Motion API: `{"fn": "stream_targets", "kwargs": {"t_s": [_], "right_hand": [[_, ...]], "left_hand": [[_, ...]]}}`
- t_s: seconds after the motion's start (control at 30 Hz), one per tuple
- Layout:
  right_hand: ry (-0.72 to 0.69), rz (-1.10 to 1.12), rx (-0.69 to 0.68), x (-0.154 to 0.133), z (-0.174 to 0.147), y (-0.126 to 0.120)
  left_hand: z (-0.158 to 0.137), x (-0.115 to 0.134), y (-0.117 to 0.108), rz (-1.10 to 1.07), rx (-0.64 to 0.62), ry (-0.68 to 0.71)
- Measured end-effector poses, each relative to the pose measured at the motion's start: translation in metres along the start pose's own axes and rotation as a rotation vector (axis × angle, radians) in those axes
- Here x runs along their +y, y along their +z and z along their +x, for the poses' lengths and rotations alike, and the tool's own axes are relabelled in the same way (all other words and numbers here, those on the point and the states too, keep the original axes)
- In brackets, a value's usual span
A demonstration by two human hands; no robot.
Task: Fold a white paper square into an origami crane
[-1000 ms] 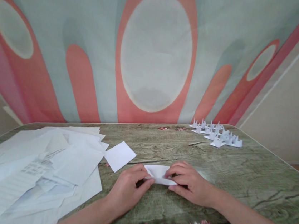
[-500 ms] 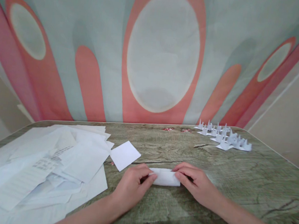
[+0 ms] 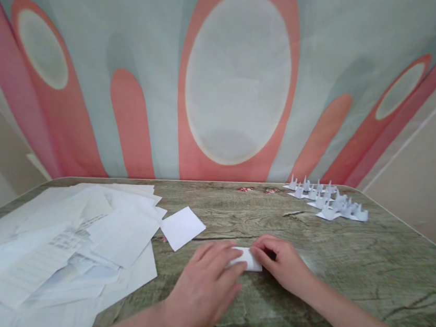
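A small folded piece of white paper lies on the table in front of me, its left part covered by fingers. My left hand rests over it from the left, palm down, with its fingers stretched out and slightly blurred. At the paper's right end my right hand is closed, thumb and forefinger pinching the edge. Beyond my left hand lies a white paper square, turned like a diamond.
A large heap of loose white sheets, some printed, covers the table's left side. Several folded paper figures with upright points stand at the back right. A patterned backdrop hangs behind the wood-look table.
My left hand has let go of the paper's left end and moved right, flattening over it. My right hand still pinches the right end.
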State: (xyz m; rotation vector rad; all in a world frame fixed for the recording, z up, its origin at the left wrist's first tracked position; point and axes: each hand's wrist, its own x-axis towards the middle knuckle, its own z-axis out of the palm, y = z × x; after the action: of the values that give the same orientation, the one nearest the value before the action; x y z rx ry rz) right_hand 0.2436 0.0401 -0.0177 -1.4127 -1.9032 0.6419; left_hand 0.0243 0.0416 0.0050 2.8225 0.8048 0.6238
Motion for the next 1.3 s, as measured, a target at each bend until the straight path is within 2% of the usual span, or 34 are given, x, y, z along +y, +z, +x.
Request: {"fn": "stream_targets", "kwargs": {"t_s": [0.07,0.17,0.33,0.53,1.0,1.3], "right_hand": [[-0.011,0.003,0.003,0.001,0.0,0.0],[-0.004,-0.004,0.015,0.002,0.001,0.0],[0.003,-0.031,0.019,0.006,0.002,0.001],[-0.008,-0.042,0.024,0.007,0.003,0.001],[0.052,-0.014,0.053,0.007,0.001,0.006],[-0.09,-0.034,-0.118,-0.001,0.018,0.004]], "left_hand": [[-0.004,0.009,0.0,0.042,-0.145,0.052],[-0.007,0.015,0.003,0.051,-0.283,0.025],[-0.006,0.012,0.002,0.029,-0.413,-0.028],[-0.007,0.015,-0.002,0.046,-0.391,0.002],[-0.004,0.015,-0.001,0.026,-0.462,-0.05],[-0.007,0.011,0.003,0.05,-0.431,-0.001]]}}
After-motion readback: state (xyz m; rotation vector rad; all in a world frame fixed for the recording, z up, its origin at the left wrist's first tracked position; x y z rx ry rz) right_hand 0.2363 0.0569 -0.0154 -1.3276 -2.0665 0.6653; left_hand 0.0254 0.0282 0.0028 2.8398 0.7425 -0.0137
